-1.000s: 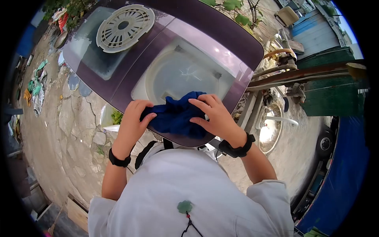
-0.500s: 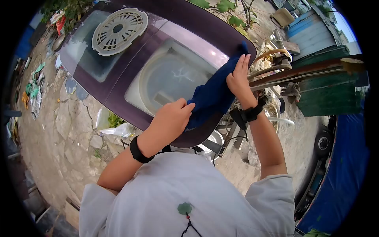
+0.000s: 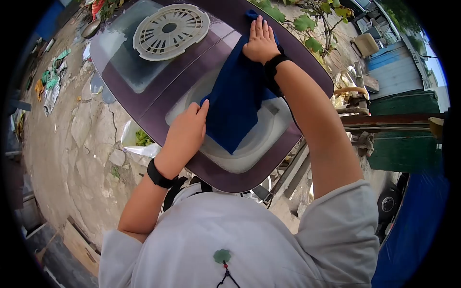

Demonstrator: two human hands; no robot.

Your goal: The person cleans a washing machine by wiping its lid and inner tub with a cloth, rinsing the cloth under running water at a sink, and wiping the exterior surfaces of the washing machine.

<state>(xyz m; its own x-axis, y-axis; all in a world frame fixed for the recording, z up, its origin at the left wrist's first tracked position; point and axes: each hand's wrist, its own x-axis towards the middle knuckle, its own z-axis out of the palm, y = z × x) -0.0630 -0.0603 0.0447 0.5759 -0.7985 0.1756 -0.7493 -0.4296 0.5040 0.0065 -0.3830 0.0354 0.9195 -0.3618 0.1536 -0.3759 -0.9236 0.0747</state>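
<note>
A blue cloth (image 3: 233,103) is stretched over the clear window of a purple washing machine lid (image 3: 158,98). My left hand (image 3: 186,132) pinches the cloth's left edge between thumb and fingers. Toward the lid's far edge, my right hand (image 3: 260,43) lies flat on the cloth with its fingers stretched out. The cloth hides much of the round tub under the window. On the lid's left part rests a round slotted grey plastic disc (image 3: 170,31).
Green leaves (image 3: 305,23) hang beyond the lid's far edge. A white bag with greens (image 3: 142,139) lies on the cracked ground at the left. Pipes and a green panel (image 3: 401,151) stand at the right.
Both hands and the cloth have moved away from the lid's near right corner, up and to the left across the window. The view has also shifted.
</note>
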